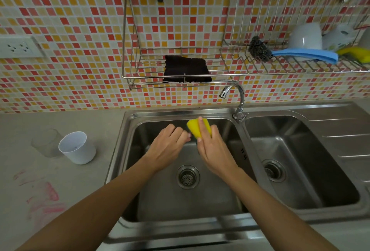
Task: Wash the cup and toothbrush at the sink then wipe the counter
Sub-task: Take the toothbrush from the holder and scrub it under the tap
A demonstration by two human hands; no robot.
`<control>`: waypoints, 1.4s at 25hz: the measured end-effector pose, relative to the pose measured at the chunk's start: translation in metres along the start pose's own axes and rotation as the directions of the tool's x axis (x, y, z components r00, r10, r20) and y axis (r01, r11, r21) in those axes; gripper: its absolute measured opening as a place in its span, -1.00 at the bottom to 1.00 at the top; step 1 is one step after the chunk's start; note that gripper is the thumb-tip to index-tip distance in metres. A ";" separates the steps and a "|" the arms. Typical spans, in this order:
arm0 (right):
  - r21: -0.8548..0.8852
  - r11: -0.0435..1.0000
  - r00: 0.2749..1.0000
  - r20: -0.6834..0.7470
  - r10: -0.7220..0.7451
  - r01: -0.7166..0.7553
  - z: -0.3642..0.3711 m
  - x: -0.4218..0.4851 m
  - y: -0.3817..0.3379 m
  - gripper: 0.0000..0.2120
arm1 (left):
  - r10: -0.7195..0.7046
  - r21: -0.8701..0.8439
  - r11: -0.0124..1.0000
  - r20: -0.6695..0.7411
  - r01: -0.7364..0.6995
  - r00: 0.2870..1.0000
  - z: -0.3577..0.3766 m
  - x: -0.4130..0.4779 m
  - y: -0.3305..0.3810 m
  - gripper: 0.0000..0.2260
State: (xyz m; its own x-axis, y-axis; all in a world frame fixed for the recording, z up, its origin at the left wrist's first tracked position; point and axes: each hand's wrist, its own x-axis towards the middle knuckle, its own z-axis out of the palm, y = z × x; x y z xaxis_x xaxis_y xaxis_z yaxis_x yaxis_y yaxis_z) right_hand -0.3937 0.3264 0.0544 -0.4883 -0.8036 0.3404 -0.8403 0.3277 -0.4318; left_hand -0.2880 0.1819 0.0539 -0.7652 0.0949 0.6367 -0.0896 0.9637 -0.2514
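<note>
Gripping a yellow sponge (197,128), the right hand (215,148) works over the left basin of the steel sink (128,130), just below the faucet (236,94). Beside it, the left hand (168,148) is curled with fingertips against the sponge; whether it holds the toothbrush I cannot tell. On the grey counter (30,130) left of the sink, the white cup (77,147) stands upright beside a clear glass (46,142), with pink smears (48,200) nearer the front edge.
</note>
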 end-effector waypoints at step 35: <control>-0.209 0.856 0.872 0.029 0.488 -0.472 0.048 0.030 0.166 -0.23 | -0.169 0.045 0.985 0.381 0.165 0.909 0.075 0.016 -0.001 -0.66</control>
State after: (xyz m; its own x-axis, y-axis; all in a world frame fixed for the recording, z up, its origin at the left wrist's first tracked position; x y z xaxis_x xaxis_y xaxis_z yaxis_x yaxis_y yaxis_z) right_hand -0.5364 0.3331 -0.0469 -0.8293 -0.5554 0.0624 -0.5384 0.7640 -0.3556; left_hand -0.3480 0.1635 0.0104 -0.9233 -0.1721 0.3434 -0.2432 0.9539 -0.1759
